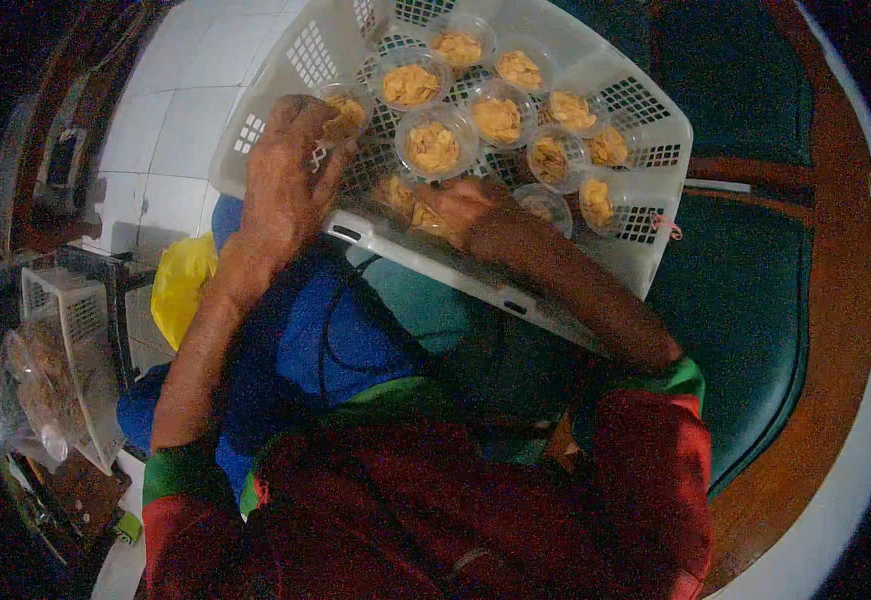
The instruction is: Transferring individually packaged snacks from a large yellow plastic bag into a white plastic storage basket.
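Observation:
A white perforated plastic basket (586,270) rests tilted before me, holding several clear plastic cups of yellow-orange flakes or chips, such as this middle cup (436,143). At the basket's left side, my left hand (291,175) curls its fingers round the edge of one cup (348,110), its thumb lower down. Reaching over the near rim, my right hand (461,208) has its fingers closed at a cup of flakes (401,195) near the front wall. Its fingertips are partly hidden in shadow. One darker cup (544,208) stands right of that hand.
Dark green padded seating (726,310) with a wooden frame (846,330) lies to the right. A yellow bag (181,290) sits by my left forearm. At far left are another white basket (81,350) and a clear plastic bag (41,390). White floor tiles (166,120) show upper left.

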